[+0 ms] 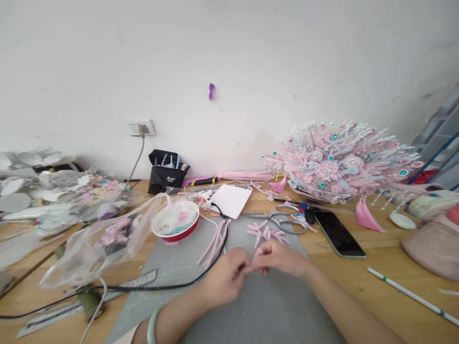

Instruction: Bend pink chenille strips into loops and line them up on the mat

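My left hand (224, 279) and my right hand (278, 259) meet over the grey cutting mat (265, 310). Both pinch a small pink piece (255, 258) between their fingertips. A jade-green bangle sits on my left wrist. Just beyond my hands lie several short pink stem pieces (265, 233) on the mat. Long pink strips (215, 241) lie beside a black cord to the left of them.
Scissors (283, 220), a dark phone (339, 233) and a large pink beaded headdress (340, 165) sit at the right. A red-rimmed bowl (175, 220), a plastic bag with pink flowers (107, 239), a metal ruler (86, 303) and a black pouch (167, 173) lie left.
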A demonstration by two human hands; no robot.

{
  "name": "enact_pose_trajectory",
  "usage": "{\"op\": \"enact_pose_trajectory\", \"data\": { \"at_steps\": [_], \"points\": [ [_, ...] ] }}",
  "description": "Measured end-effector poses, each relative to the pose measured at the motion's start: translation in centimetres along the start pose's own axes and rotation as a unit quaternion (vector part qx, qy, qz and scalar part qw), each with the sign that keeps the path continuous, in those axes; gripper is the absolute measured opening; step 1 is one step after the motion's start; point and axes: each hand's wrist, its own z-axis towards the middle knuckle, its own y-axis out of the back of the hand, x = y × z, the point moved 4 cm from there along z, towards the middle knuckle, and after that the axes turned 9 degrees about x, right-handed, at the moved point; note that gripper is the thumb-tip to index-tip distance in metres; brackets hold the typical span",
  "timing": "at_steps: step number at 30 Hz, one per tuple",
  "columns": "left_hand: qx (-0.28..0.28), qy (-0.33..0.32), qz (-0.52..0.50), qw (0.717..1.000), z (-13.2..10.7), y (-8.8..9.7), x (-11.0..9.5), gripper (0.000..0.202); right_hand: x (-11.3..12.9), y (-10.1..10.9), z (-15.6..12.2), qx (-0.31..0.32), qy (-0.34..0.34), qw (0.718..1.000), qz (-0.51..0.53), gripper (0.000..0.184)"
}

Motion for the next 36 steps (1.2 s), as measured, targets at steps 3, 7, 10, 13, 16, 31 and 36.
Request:
{"op": "enact_pose_trajectory", "data": {
  "at_steps": [3,7,10,13,16,31,36],
  "points": [
    [-0.081,0.114,-0.281,0.949,0.4,0.6,1.8,0.023,0.7,1.0,0.0,-0.105,0.058,0.992,0.051,0.022],
    [-0.066,0.128,-0.477,0.867,0.7,-0.4,2.2,0.032,0.7,1.3,0.1,-0.168,0.072,0.979,0.091,0.027],
    [-0.047,0.120,-0.524,0.842,0.5,-1.0,2.0,0.034,0.5,0.9,0.3,-0.166,0.081,0.973,0.137,0.027],
    [-0.040,0.103,-0.533,0.839,0.4,-1.1,1.7,0.032,0.2,0.6,0.4,-0.159,0.081,0.964,0.198,0.028],
    [-0.034,0.091,-0.535,0.839,0.3,-1.1,1.7,0.028,0.3,0.2,0.5,-0.131,0.078,0.959,0.237,0.027],
    [-0.060,0.094,-0.470,0.876,0.4,-0.7,1.5,0.027,1.0,-0.2,0.4,-0.117,0.083,0.982,0.122,0.024],
    [-0.116,0.126,-0.462,0.870,0.2,-0.4,1.4,0.026,0.3,-0.4,0.4,-0.218,0.121,0.967,0.048,0.021]
  ]
}}
